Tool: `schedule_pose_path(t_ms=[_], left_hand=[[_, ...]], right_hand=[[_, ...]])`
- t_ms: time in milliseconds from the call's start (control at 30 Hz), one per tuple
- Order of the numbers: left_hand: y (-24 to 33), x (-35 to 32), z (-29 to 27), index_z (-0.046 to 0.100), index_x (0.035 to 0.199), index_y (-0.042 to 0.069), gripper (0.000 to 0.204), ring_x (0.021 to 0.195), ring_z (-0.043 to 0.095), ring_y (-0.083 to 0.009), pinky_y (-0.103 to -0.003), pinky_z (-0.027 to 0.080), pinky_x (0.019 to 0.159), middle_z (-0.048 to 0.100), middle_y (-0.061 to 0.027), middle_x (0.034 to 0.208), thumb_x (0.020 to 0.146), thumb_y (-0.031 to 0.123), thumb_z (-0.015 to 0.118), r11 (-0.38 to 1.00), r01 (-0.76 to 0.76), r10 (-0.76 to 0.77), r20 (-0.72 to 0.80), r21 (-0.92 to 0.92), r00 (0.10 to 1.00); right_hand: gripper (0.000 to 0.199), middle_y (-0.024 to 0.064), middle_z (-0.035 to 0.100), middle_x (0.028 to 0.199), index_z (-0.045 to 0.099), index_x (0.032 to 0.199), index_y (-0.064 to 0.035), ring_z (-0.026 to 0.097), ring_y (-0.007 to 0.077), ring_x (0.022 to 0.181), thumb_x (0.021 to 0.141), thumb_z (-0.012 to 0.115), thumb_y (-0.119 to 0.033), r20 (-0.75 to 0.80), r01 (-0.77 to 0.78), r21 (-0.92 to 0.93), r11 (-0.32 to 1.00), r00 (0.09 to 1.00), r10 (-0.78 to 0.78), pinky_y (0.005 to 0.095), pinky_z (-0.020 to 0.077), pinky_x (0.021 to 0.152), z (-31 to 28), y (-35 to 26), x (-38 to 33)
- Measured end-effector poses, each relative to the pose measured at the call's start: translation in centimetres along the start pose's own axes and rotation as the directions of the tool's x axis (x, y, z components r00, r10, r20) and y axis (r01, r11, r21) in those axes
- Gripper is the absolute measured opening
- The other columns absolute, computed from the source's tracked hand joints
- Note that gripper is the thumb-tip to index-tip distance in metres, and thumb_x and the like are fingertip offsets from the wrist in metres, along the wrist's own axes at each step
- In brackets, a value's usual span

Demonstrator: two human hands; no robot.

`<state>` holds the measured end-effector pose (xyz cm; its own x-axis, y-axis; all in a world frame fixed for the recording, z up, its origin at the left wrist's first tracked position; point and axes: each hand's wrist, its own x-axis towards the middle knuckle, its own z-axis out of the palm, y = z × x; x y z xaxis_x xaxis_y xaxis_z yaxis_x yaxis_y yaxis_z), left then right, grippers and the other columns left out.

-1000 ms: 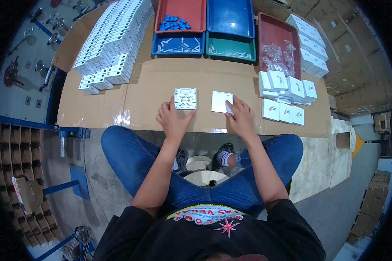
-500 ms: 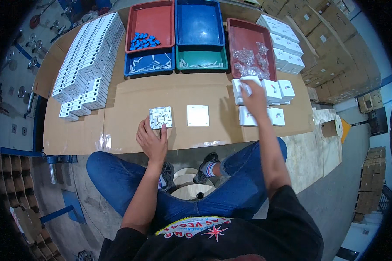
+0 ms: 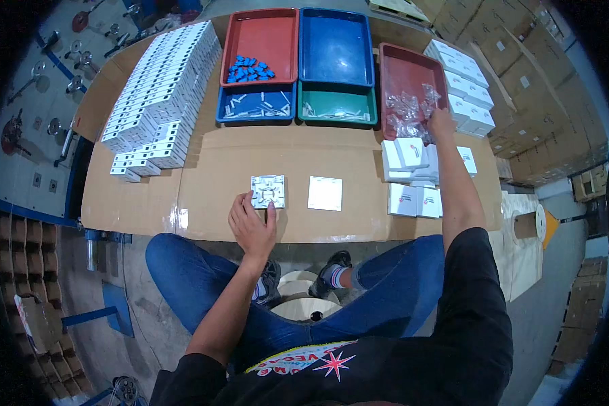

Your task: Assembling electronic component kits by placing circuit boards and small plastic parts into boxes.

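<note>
Packets of clear plastic (image 3: 402, 107) lay in the dark red tray (image 3: 409, 64), and the right hand (image 3: 442, 123) was at its near right corner; whether those fingers gripped anything could not be told. The left hand (image 3: 255, 222) lightly held the moulded white base (image 3: 268, 190) by its near left corner on the surface (image 3: 230, 152). The flat white plate (image 3: 325, 193) lay just beside, untouched. The step appeared to be fetching a packet; the next move probably called for pinching one free.

White square frame (image 3: 268, 192), dark-red tray (image 3: 406, 68)
</note>
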<state>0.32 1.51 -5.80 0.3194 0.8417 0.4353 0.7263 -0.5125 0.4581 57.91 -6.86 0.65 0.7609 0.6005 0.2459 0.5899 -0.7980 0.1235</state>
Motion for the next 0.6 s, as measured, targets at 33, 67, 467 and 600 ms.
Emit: schedule_pose_path(t_ms=[33,67,467,600], left_hand=[[0.0,-0.1,-0.1,0.054,0.132,0.001,0.055,0.125,0.050,-0.0350,-0.048,0.035,0.109,0.055,-0.0179,0.127,0.092,0.037,0.067,1.000,-0.009,0.009,0.009,-0.004,1.000],[0.0,-0.1,-0.3,0.054,0.132,0.001,0.055,0.125,0.050,-0.0351,-0.048,0.035,0.108,0.054,-0.0179,0.127,0.092,0.037,0.067,1.000,-0.018,0.018,0.018,-0.009,1.000],[0.0,-0.1,-0.2,0.048,0.138,0.001,0.061,0.128,0.047,-0.0371,-0.049,0.034,0.109,0.051,-0.0202,0.133,0.091,0.035,0.068,1.000,-0.004,0.004,0.020,-0.021,1.000],[0.2,-0.2,0.3,0.047,0.139,0.001,0.063,0.129,0.046,-0.0371,-0.049,0.034,0.109,0.051,-0.0203,0.134,0.091,0.036,0.068,0.998,-0.008,0.007,-0.005,-0.063,1.000]], right_hand=[[0.032,0.0155,0.066,0.117,0.072,0.109,-0.0073,0.065,0.0363,0.115,0.083,0.074,-0.024,-0.016,-0.078,0.012,0.997,0.997,0.078,0.0539,0.0530,0.094,0.3,-0.5,-0.1],[0.032,0.0155,0.066,0.117,0.072,0.109,-0.0073,0.065,0.0363,0.115,0.083,0.074,-0.024,-0.010,-0.072,0.020,0.997,0.997,0.073,0.0539,0.0530,0.094,0.5,-1.1,-0.1],[0.033,0.0199,0.074,0.106,0.077,0.105,-0.0036,0.071,0.0370,0.100,0.085,0.066,-0.028,0.071,-0.140,0.339,0.930,0.990,0.123,0.0512,0.0546,0.089,0.2,0.0,2.9],[0.035,0.0194,0.075,0.091,0.077,0.098,-0.0019,0.072,0.0338,0.088,0.085,0.065,-0.032,-0.116,-0.069,0.629,0.775,0.976,0.182,0.0444,0.0550,0.079,0.2,4.1,4.3]])
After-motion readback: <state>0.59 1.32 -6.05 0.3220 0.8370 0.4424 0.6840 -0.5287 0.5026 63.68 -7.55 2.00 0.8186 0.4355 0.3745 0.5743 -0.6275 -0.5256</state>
